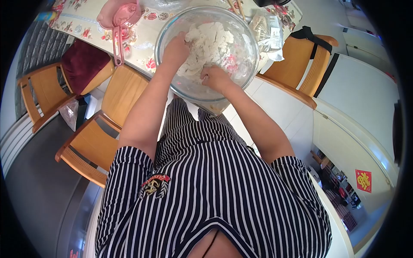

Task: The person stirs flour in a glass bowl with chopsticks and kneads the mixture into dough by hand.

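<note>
A large clear glass bowl (pixel 160 56) holds shaggy white dough (pixel 211 41) with loose flour around it. My left hand (pixel 176 50) is inside the bowl by its left wall, fingers curled against the dough's left side. Lower in the bowl, my right hand (pixel 215 78) is closed, its bent fingers at the near edge of the dough. The fingertips of both hands are partly hidden by the hands themselves and by the dough.
On the flowered tablecloth (pixel 150 32), a pink strainer (pixel 125 16) lies left of the bowl. A clear plastic bag (pixel 266 32) stands at the right, with chopsticks (pixel 236 7) behind the bowl. Wooden chairs (pixel 124 92) flank the table; one has a maroon cushion (pixel 86 64).
</note>
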### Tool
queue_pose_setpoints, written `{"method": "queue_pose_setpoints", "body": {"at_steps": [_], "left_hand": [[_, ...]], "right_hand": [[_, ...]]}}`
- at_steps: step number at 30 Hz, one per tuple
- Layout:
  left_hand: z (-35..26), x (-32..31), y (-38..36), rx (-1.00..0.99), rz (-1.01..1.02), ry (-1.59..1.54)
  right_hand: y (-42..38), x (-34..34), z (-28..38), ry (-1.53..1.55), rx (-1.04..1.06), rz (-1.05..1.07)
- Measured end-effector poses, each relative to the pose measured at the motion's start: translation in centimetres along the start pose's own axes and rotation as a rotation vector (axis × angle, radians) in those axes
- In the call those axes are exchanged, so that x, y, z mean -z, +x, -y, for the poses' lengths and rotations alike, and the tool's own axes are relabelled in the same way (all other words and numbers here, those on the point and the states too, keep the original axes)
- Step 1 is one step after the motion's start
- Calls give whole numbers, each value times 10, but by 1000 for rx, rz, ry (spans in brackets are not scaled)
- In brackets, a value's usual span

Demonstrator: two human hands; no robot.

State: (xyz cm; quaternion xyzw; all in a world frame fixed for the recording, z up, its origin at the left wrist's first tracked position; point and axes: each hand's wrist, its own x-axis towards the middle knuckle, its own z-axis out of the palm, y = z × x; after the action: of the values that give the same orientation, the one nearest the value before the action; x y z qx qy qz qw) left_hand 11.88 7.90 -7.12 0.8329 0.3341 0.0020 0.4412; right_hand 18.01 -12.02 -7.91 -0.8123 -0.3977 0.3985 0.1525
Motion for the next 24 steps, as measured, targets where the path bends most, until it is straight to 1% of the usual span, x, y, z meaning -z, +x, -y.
{"method": "queue_pose_setpoints", "body": {"at_steps": [1, 3, 4, 6, 7, 9, 10, 11, 13, 14, 16, 17, 19, 20, 22, 23, 24], "left_hand": [[0, 1, 0, 1, 1, 9], [1, 4, 0, -9, 15, 23], [1, 4, 1, -20, 33, 34], [3, 2, 2, -26, 19, 37], [4, 0, 2, -26, 9, 41], [3, 0, 2, -11, 22, 49], [2, 2, 2, 2, 32, 62], [2, 3, 0, 3, 33, 65], [1, 3, -2, -45, 4, 54], [0, 2, -2, -43, 7, 53], [4, 1, -2, -80, -29, 65], [6, 2, -2, -73, -26, 68], [4, 3, -1, -75, -3, 65], [1, 4, 1, -78, -5, 64], [-2, 7, -3, -35, 22, 79], [-3, 8, -4, -35, 21, 80], [-2, 7, -4, -35, 18, 73]], "right_hand": [[2, 1, -1, 1, 2, -1], [7, 10, 0, 64, -136, 210], [6, 19, 0, 63, -135, 205], [0, 42, 2, 333, -193, 207], [-6, 55, 13, 331, -195, 207], [-20, 76, 38, 912, -242, 15], [-19, 81, 35, 952, -264, -15], [-10, 81, 25, 955, -264, -14], [7, 71, 0, 251, -336, -44], [9, 61, -9, 252, -339, -42], [15, 41, -10, 140, -178, 7], [16, 24, -3, 145, -178, 13], [14, -7, 19, 15, -77, -105], [13, -13, 23, 13, -77, -108], [11, -25, 27, 128, -187, -162], [12, -23, 24, 129, -186, -162], [14, -16, 18, 118, -152, -80]]}}
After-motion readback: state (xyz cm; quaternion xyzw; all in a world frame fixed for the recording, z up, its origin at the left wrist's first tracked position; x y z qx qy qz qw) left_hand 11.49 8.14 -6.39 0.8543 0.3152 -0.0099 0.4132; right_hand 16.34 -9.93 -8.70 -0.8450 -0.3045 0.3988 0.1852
